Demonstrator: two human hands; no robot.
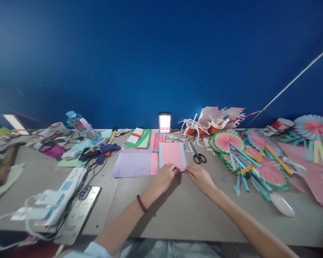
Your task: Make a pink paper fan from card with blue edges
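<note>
A sheet of pink paper (172,154) with light blue strips along its left and right sides lies flat in front of me. My left hand (167,176) has its fingers closed on the near edge of this sheet, left of the middle. At the near right corner, my right hand (200,177) pinches the same edge. The near edge looks slightly raised or folded between the fingers. Black-handled scissors (199,157) lie just right of the sheet. To its left are pink-and-blue striped folded strips (158,142) and a lilac sheet (131,163).
Several pleated paper fans (228,142) crowd the right side, near a white oval object (282,205). Left are a power strip (66,193), a phone (79,215), a blue glue gun (106,150), a hammer (8,163) and a bottle (82,125). A blue wall (150,64) stands behind.
</note>
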